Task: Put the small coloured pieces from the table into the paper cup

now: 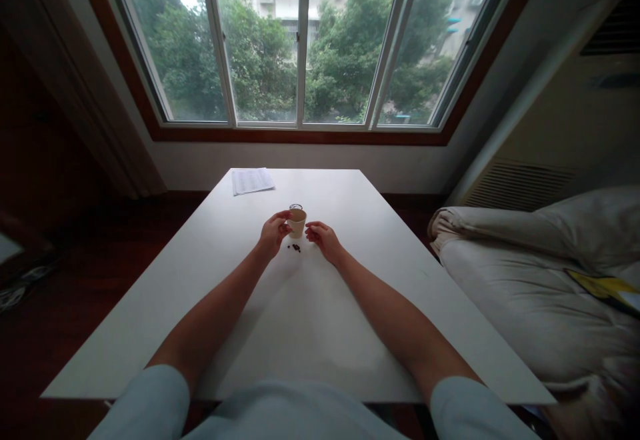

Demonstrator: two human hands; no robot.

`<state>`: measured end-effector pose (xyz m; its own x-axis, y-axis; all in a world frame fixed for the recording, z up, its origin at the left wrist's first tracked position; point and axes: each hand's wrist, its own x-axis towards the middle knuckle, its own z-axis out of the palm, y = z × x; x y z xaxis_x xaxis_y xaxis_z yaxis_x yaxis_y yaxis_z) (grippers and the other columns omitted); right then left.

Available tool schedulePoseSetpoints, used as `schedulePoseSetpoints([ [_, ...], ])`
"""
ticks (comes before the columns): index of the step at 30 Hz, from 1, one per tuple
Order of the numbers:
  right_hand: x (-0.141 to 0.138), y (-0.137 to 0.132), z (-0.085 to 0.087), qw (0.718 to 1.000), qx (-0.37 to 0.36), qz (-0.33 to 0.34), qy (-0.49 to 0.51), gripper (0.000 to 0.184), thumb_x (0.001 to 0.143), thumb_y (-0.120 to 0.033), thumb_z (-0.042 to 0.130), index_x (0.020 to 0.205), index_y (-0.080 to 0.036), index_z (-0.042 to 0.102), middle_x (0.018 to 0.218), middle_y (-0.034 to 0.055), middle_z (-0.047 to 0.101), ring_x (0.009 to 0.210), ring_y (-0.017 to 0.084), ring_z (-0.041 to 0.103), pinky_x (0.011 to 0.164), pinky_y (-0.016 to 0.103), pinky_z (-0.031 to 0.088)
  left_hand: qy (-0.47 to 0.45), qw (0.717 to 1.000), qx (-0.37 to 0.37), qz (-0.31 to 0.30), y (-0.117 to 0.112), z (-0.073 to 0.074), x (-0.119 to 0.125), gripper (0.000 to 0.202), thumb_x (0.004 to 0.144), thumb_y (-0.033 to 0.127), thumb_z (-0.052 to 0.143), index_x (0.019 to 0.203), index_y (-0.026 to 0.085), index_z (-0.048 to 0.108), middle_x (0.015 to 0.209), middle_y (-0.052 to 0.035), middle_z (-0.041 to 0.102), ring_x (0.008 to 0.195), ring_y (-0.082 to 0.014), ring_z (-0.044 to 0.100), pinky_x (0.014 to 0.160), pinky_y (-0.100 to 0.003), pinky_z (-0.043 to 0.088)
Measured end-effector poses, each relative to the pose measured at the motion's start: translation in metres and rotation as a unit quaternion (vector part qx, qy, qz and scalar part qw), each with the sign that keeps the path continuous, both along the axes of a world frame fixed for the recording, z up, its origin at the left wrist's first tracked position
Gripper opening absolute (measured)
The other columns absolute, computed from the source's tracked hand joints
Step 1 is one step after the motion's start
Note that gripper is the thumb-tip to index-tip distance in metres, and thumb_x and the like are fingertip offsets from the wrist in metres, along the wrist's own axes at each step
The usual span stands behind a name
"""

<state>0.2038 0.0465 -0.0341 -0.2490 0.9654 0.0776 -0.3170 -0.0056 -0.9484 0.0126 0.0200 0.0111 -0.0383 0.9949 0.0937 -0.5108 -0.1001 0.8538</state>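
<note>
A small tan paper cup is tilted toward me over the white table, and my left hand grips its left side with thumb and fingers. A few small dark pieces, perhaps beans, lie on the table just below the cup. My right hand rests just right of the cup and the pieces, its fingers curled loosely inward with nothing visible in them. A small dark ring-shaped thing shows right behind the cup; I cannot make out what it is.
A printed sheet of paper lies at the table's far left corner. A bed with pale bedding stands close along the table's right side. A wide window fills the wall beyond. Dark wooden floor lies to the left.
</note>
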Motion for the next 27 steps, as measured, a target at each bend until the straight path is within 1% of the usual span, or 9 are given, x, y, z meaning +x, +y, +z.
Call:
schedulePoseSetpoints([
  [3, -0.004, 0.002, -0.005, 0.999, 0.027, -0.011, -0.033, 0.024, 0.071, -0.036, 0.069, 0.088, -0.019, 0.071, 0.078, 0.0034, 0.07, 0.065, 0.013, 0.059, 0.062, 0.027, 0.045, 0.076, 0.997, 0.011, 0.025, -0.001, 0.0, 0.0, 0.024, 0.071, 0.019, 0.062, 0.095, 0.015, 0.067, 0.087, -0.0029, 0.066, 0.058, -0.0066, 0.052, 0.06, -0.023, 0.045],
  [6, -0.005, 0.005, -0.01, 0.996, 0.046, -0.048, -0.066, 0.023, 0.071, -0.037, 0.067, 0.084, -0.018, 0.07, 0.073, 0.0029, 0.069, 0.061, 0.013, 0.057, 0.059, 0.027, 0.043, 0.24, 0.969, 0.047, 0.029, -0.003, -0.002, -0.001, 0.015, 0.074, 0.023, 0.06, 0.086, 0.016, 0.067, 0.068, 0.0011, 0.059, 0.057, -0.0088, 0.048, 0.055, -0.022, 0.038],
  [8, -0.004, 0.008, -0.012, 0.993, 0.052, -0.08, -0.075, 0.023, 0.071, -0.037, 0.066, 0.083, -0.018, 0.069, 0.07, 0.0027, 0.067, 0.059, 0.013, 0.056, 0.057, 0.027, 0.041, 0.372, 0.924, 0.087, -0.015, -0.007, -0.005, -0.002, 0.013, 0.075, 0.028, 0.061, 0.079, 0.016, 0.067, 0.064, 0.0012, 0.058, 0.059, -0.0109, 0.049, 0.055, -0.023, 0.036],
  [10, -0.002, 0.011, -0.012, 0.99, 0.052, -0.107, -0.076, 0.023, 0.07, -0.038, 0.065, 0.082, -0.018, 0.068, 0.068, 0.0027, 0.067, 0.058, 0.013, 0.055, 0.056, 0.027, 0.04, 0.491, 0.858, 0.128, -0.076, -0.01, -0.008, -0.004, 0.014, 0.076, 0.031, 0.062, 0.076, 0.017, 0.068, 0.066, 0.0006, 0.06, 0.061, -0.0124, 0.05, 0.057, -0.024, 0.035],
  [13, 0.001, 0.014, -0.013, 0.988, 0.047, -0.129, -0.071, 0.023, 0.07, -0.038, 0.064, 0.081, -0.018, 0.068, 0.067, 0.0027, 0.066, 0.057, 0.013, 0.055, 0.055, 0.027, 0.04, 0.6, 0.77, 0.178, -0.123, -0.015, -0.012, -0.006, 0.013, 0.076, 0.031, 0.063, 0.079, 0.02, 0.069, 0.072, 0.0002, 0.065, 0.064, -0.0132, 0.053, 0.059, -0.024, 0.036],
  [16, 0.001, 0.015, -0.014, 0.988, 0.049, -0.129, -0.073, 0.023, 0.07, -0.038, 0.064, 0.082, -0.018, 0.067, 0.067, 0.0024, 0.065, 0.056, 0.013, 0.054, 0.055, 0.027, 0.039, 0.644, 0.726, 0.203, -0.131, -0.016, -0.013, -0.007, 0.015, 0.074, 0.029, 0.065, 0.085, 0.021, 0.071, 0.078, -0.0002, 0.067, 0.067, -0.0133, 0.054, 0.062, -0.024, 0.037],
  [20, -0.001, 0.017, -0.016, 0.987, 0.057, -0.126, -0.084, 0.023, 0.07, -0.037, 0.063, 0.082, -0.018, 0.068, 0.066, 0.0022, 0.065, 0.055, 0.012, 0.054, 0.054, 0.026, 0.038, 0.672, 0.688, 0.223, -0.162, -0.017, -0.012, -0.008, 0.019, 0.074, 0.026, 0.064, 0.091, 0.022, 0.072, 0.081, -0.0007, 0.067, 0.068, -0.0135, 0.055, 0.063, -0.023, 0.038],
  [23, -0.001, 0.017, -0.016, 0.988, 0.056, -0.122, -0.082, 0.023, 0.07, -0.037, 0.062, 0.082, -0.018, 0.068, 0.066, 0.0022, 0.065, 0.056, 0.013, 0.054, 0.054, 0.026, 0.038, 0.684, 0.67, 0.232, -0.173, -0.018, -0.012, -0.008, 0.018, 0.075, 0.024, 0.061, 0.089, 0.021, 0.072, 0.08, -0.001, 0.067, 0.067, -0.0137, 0.055, 0.063, -0.024, 0.038],
  [27, 0.0, 0.016, -0.015, 0.987, 0.058, -0.119, -0.086, 0.023, 0.07, -0.036, 0.062, 0.083, -0.018, 0.068, 0.067, 0.0022, 0.066, 0.056, 0.013, 0.054, 0.055, 0.026, 0.039, 0.693, 0.662, 0.233, -0.165, -0.017, -0.014, -0.008, 0.016, 0.075, 0.022, 0.059, 0.085, 0.021, 0.071, 0.081, -0.0019, 0.068, 0.069, -0.0144, 0.056, 0.064, -0.024, 0.039],
])
